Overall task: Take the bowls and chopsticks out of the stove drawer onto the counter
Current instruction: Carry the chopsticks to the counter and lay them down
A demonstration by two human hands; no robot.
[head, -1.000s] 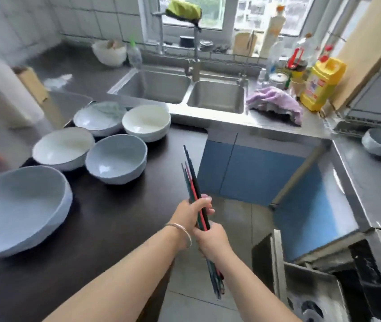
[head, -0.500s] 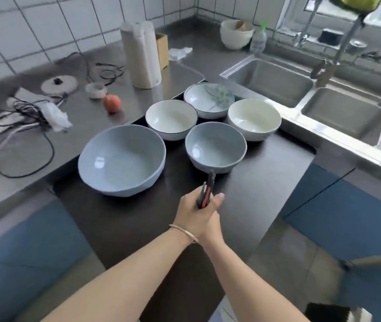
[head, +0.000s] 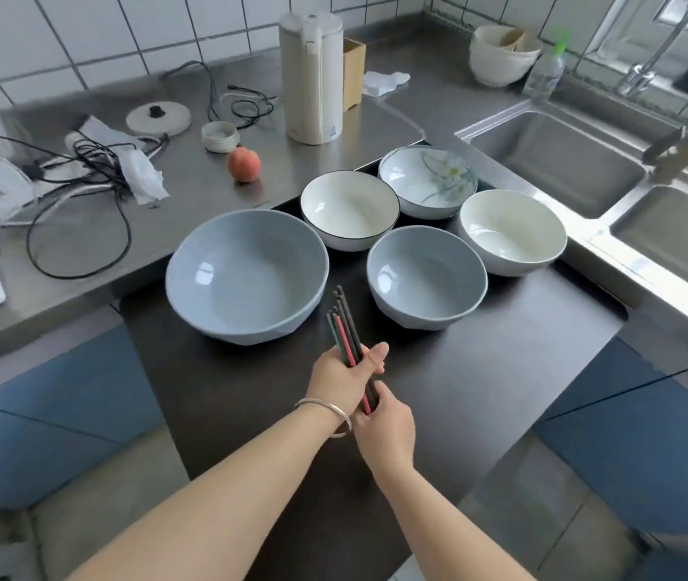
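Change since earlier: right hand point(head: 386, 427) back in sight at the lower end of the chopsticks point(head: 348, 341); half a second ago only the left hand point(head: 342, 377) showing on them; bundle now lying flatter and longer in view, tips pointing toward the bowls.
Left grip: fingers curled tight round the middle of the bundle, thumb across the top; bangle point(head: 327, 415) on that wrist.
Right grip: closed round the near ends of the same sticks, just behind the left hand, the two hands touching.
Chopsticks: several dark ones and a red one, held together, angled up and away, over the dark part of the table point(head: 501, 350); contact with the surface not clear.
Tips: near the gap between the large blue bowl point(head: 248, 274) and the small blue bowl point(head: 428, 276).
Other bowls: white bowl with dark rim point(head: 350, 207) behind those two; flower-patterned bowl point(head: 428, 180) furthest back; plain white bowl point(head: 512, 230) at the right, beside the sink point(head: 564, 161).
All five bowls: upright, close together on the dark surface.
Steel table at left: peach point(head: 244, 164), pale jug point(head: 312, 73), tangle of cables point(head: 82, 169).
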